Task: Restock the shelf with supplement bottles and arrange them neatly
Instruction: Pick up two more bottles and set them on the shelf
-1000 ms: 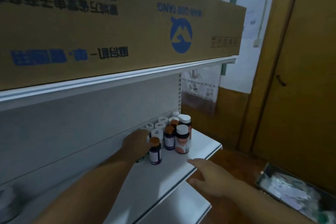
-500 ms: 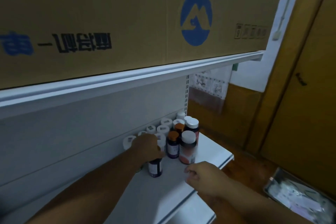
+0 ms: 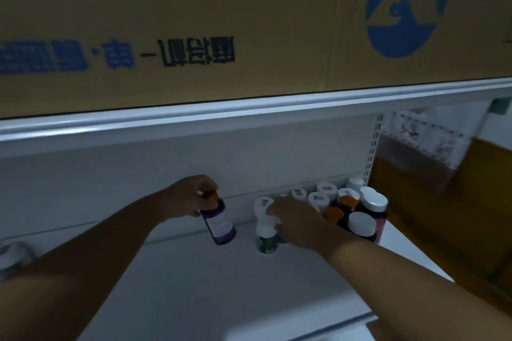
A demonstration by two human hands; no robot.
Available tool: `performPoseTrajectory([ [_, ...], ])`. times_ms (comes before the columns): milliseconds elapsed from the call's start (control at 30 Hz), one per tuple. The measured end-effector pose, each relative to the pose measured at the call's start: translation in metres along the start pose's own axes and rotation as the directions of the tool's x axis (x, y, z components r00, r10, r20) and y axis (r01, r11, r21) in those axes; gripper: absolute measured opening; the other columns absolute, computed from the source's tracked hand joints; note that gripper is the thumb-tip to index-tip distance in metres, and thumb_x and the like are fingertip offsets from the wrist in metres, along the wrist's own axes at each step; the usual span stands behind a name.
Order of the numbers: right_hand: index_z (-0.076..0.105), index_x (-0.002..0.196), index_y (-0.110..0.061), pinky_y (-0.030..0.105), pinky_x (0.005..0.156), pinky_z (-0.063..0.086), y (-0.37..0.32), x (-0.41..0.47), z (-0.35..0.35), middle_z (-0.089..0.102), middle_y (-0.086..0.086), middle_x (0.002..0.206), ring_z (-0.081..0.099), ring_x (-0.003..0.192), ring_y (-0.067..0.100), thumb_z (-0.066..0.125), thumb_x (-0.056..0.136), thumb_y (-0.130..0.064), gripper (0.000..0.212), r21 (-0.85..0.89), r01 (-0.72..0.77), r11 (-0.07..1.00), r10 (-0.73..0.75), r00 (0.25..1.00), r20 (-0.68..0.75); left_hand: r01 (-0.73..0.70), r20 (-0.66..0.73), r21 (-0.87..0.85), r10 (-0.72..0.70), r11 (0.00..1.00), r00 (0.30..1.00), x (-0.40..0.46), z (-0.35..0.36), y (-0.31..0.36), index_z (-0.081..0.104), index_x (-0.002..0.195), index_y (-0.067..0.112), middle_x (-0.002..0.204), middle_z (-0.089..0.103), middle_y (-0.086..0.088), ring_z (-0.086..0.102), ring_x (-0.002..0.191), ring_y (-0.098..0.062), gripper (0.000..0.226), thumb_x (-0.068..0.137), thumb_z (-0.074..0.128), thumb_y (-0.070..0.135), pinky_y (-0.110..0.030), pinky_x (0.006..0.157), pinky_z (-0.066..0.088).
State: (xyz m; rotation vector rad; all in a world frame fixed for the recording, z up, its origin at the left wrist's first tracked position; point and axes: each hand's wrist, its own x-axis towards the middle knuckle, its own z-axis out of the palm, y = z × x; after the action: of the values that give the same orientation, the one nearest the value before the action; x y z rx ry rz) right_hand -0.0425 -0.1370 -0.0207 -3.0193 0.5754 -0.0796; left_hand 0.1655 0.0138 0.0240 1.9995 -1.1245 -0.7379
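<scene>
Head view of a white shelf (image 3: 194,285). The left hand (image 3: 191,196) grips the orange cap of a tilted purple-labelled bottle (image 3: 219,223); the right hand (image 3: 293,219) curls round a white green-labelled bottle (image 3: 264,232), just left of the bottle cluster (image 3: 349,210) at the far right. The tilted bottle could topple if let go; the right wrist could nudge the neighbouring bottles.

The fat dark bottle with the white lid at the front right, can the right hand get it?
Probably yes. The right hand now grips a white-capped green bottle, but the fat dark bottle with the white lid stands beside it at the front, nothing between.
</scene>
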Motion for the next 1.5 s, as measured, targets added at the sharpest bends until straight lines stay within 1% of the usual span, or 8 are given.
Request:
performPoseTrajectory([
  [233,0.066,0.086,-0.017,0.037,0.08,0.05,-0.007,0.034,0.022,0.066,0.01,0.085,0.063,0.084,0.03,0.076,0.06,-0.048,0.042,-0.366,0.181,0.913,-0.201,0.979,-0.019,0.026,-0.074,-0.272,-0.048,0.962,0.996,-0.031,-0.024,-0.012,0.058,0.104,0.007,0.104,0.062,-0.012,0.062,0.087,-0.018,0.027,0.081,0.064,-0.006,-0.022,0.065,0.058],
  [367,0.069,0.083,-0.02,0.032,0.079,0.049,-0.008,0.038,0.021,0.067,0.007,0.085,0.062,0.084,0.025,0.077,0.056,-0.055,0.045,-0.393,0.228,0.891,-0.267,0.963,-0.047,0.009,-0.104,-0.343,-0.047,0.939,0.993,-0.041,-0.03,-0.013,0.062,0.095,0.007,0.092,0.066,-0.009,0.066,0.079,-0.015,0.023,0.079,0.063,-0.01,-0.02,0.064,0.056],
  [433,0.069,0.071,-0.025,0.026,0.068,0.05,-0.009,0.033,0.018,0.065,0.0,0.073,0.063,0.071,0.019,0.079,0.044,-0.061,0.046,-0.362,0.214,0.907,-0.268,0.958,-0.106,0.012,-0.104,-0.358,-0.053,0.934,0.993,-0.043,-0.031,-0.013,0.064,0.095,0.01,0.094,0.067,-0.008,0.065,0.086,-0.019,0.023,0.079,0.064,-0.008,-0.023,0.069,0.057],
  [633,0.061,0.119,-0.015,0.038,0.101,0.038,-0.003,0.023,0.021,0.054,0.012,0.125,0.051,0.117,0.027,0.057,0.08,-0.046,0.05,0.27,0.112,0.956,-0.114,0.993,-0.01,0.043,-0.065,-0.419,-0.077,0.907,0.995,-0.049,-0.031,-0.008,0.063,0.102,0.019,0.108,0.066,-0.005,0.061,0.099,-0.017,0.021,0.086,0.061,0.006,-0.033,0.08,0.054],
  [800,0.064,0.107,-0.018,0.024,0.086,0.047,-0.007,0.02,0.005,0.061,0.006,0.109,0.057,0.1,0.016,0.076,0.076,-0.016,0.033,0.612,0.091,0.786,0.002,0.989,-0.15,0.051,-0.037,-0.497,-0.08,0.866,0.996,-0.053,-0.026,-0.003,0.061,0.108,0.016,0.11,0.064,-0.006,0.06,0.101,-0.017,0.023,0.088,0.057,0.006,-0.032,0.077,0.055],
  [1133,0.065,0.088,-0.013,0.03,0.069,0.055,-0.036,0.019,-0.032,0.066,0.004,0.085,0.065,0.078,0.017,0.061,0.086,-0.006,0.009,0.997,-0.033,-0.073,0.058,0.998,0.037,-0.01,-0.011,-0.751,0.003,0.66,1.0,-0.057,-0.016,-0.01,0.064,0.109,0.008,0.111,0.066,-0.009,0.06,0.105,-0.028,0.036,0.073,0.066,0.016,-0.047,0.095,0.044],
  [1233,0.064,0.093,-0.011,0.028,0.064,0.056,-0.045,0.02,-0.035,0.066,0.006,0.088,0.064,0.078,0.018,0.056,0.088,-0.004,0.011,0.984,-0.018,-0.177,0.045,0.999,0.026,-0.043,-0.001,-0.826,0.075,0.563,0.997,-0.056,-0.016,-0.016,0.07,0.102,0.009,0.106,0.07,-0.01,0.066,0.097,-0.029,0.049,0.058,0.084,0.022,-0.045,0.086,0.052],
  [1500,0.062,0.099,-0.009,0.033,0.072,0.055,-0.055,0.025,-0.034,0.061,0.016,0.1,0.06,0.084,0.025,0.052,0.091,-0.006,0.013,0.966,-0.024,-0.257,0.038,0.999,0.035,-0.079,-0.097,-0.826,-0.004,0.558,0.995,-0.065,-0.012,-0.008,0.067,0.088,0.009,0.089,0.07,-0.009,0.069,0.079,-0.024,0.017,0.077,0.057,0.017,-0.033,0.071,0.057],
])
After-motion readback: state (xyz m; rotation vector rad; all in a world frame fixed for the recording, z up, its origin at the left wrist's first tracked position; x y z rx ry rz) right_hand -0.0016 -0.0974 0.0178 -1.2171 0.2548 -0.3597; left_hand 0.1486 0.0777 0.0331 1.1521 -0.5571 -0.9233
